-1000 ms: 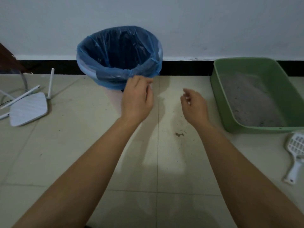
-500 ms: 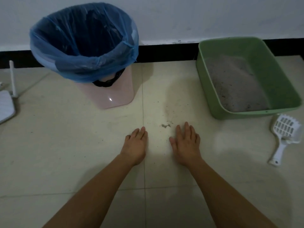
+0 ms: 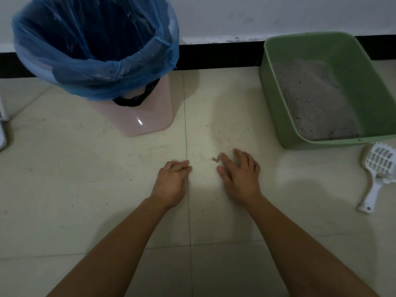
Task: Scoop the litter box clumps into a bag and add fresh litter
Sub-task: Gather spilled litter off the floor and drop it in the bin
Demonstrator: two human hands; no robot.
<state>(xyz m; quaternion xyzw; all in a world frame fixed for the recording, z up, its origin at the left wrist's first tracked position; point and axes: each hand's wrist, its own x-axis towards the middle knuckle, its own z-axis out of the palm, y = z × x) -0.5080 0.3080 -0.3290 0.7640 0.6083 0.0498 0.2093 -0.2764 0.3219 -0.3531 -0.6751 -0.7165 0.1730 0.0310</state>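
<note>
Litter box (image 3: pixel 364 86): green open tub on the floor (image 3: pixel 85 200), far right by the wall, part-filled with grey litter (image 3: pixel 310 99).
Likely stiff-walled and weighty with its fill, so best left in place and worked with the scoop (image 3: pixel 377 174), a white slotted plastic piece lying just beside the tub's near corner; judged light and rigid, to be taken by its handle, which points toward the person. Blue bag (image 3: pixel 96 67), thin, soft film, lines the pink bin (image 3: pixel 139 118) at left, mouth open, well apart from the tub. Left hand (image 3: pixel 171 181) rests on the floor, fingers loosely curled, holding nothing; right hand (image 3: pixel 240 176) lies beside it, fingers spread, empty, by a small speck of debris (image 3: pixel 215 159).
</note>
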